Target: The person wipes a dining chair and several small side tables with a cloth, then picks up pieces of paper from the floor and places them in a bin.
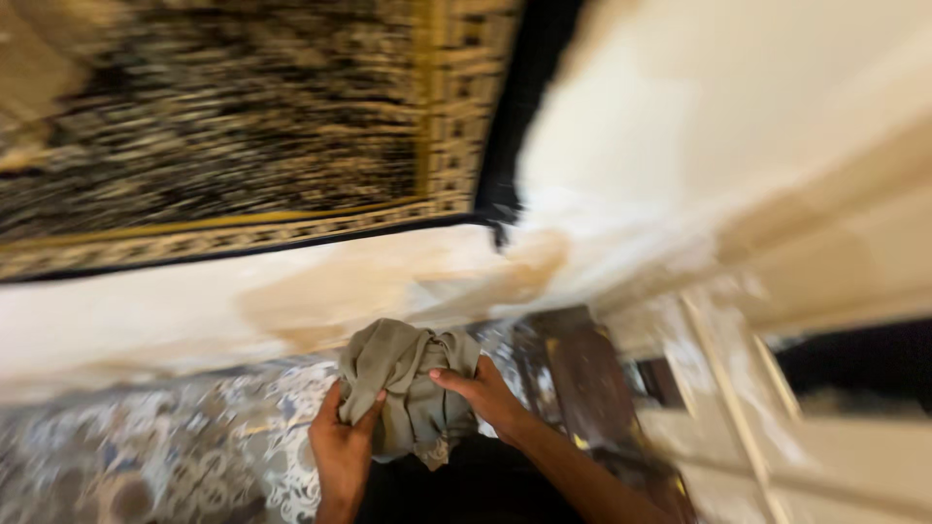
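A bunched grey-green cloth (403, 374) sits low in the middle of the head view. My left hand (342, 448) grips its lower left side with the thumb pressed into the folds. My right hand (483, 390) holds its right side, fingers curled over the top edge. Both hands hold the bundle up close to my body, above a dark garment (456, 490). The picture is blurred by motion.
A dark wall hanging (243, 126) with gold patterning and border fills the upper left on a cream wall (680, 116). A patterned blue-and-white fabric surface (146, 446) lies at lower left. Cream panelled woodwork (738, 388) and a dark wooden piece (587, 378) stand at right.
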